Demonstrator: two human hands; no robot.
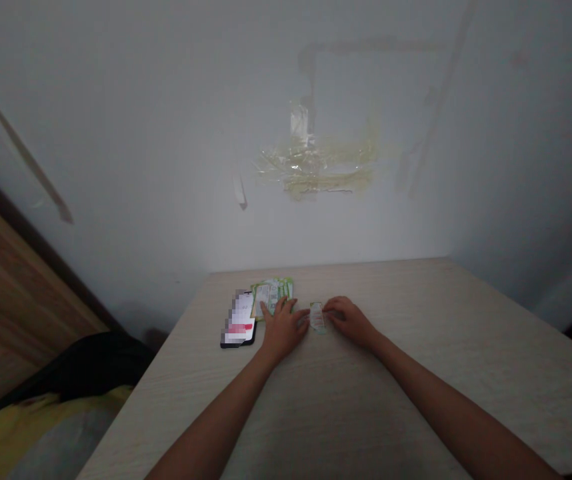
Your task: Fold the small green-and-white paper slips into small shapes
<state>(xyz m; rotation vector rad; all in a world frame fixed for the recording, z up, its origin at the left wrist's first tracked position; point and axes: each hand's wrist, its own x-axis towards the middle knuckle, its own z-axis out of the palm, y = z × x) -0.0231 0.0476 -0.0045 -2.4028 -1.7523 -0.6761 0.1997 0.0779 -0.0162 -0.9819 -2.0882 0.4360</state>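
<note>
Small green-and-white rectangular printed card (317, 319): your left hand (283, 327) and right hand (350, 320) meet opposite edges, pinch unclear; use light, even pressure.

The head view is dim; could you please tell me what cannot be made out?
Head view:
Small printed piece: text too small.
Green-and-white stack: partly hidden by left hand.
Phone: left side masked by pixel blocks.
Yellow item: cut off by left edge.
</note>
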